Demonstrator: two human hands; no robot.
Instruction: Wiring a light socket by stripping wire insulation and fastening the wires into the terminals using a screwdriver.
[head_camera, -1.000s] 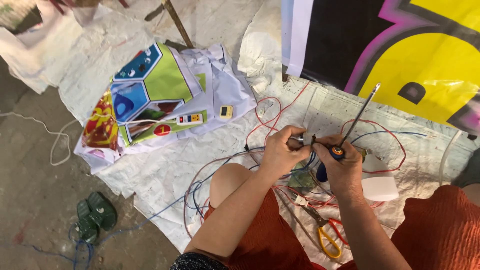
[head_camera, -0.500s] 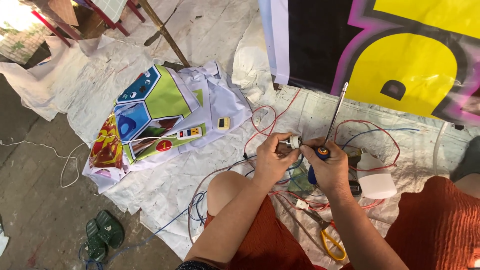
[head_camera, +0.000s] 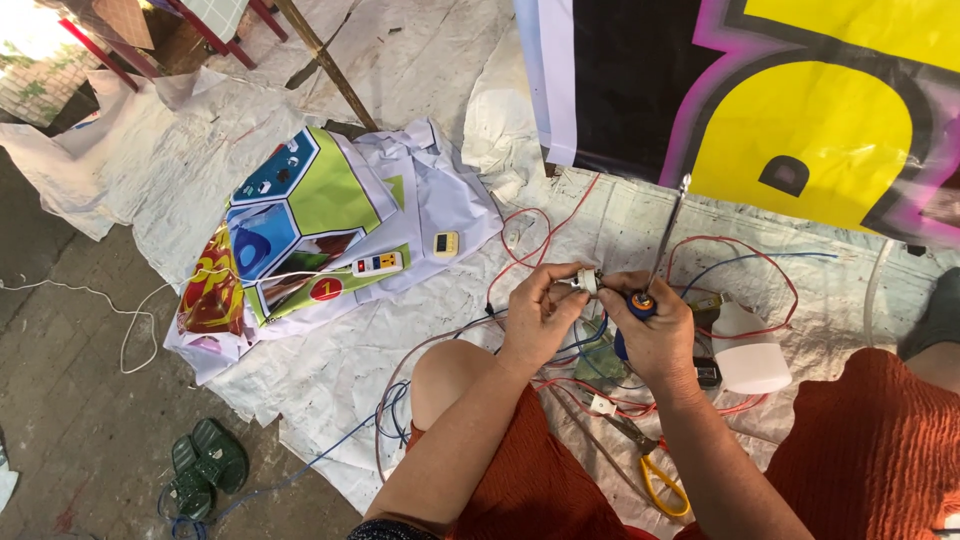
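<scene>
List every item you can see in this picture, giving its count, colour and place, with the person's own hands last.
Screwdriver: one, metal shaft, blue handle, in the right hand.
Small fitting: one, white, at the left fingertips.
Wires: several, red and blue, on the sheet.
Scissors: one, yellow handles, near the knee.
Box: one, white, right of the hands.
Printed banner: one, multicoloured, left.
Sandals: pair, green, lower left.
Left hand: one.
Right hand: one.

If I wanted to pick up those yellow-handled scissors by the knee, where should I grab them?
Probably by the yellow handle loops, coming from the near side. The scissors lie flat on the white sheet with the loops toward the person and the blades running under red wires, so the loops look like the free end.
</scene>
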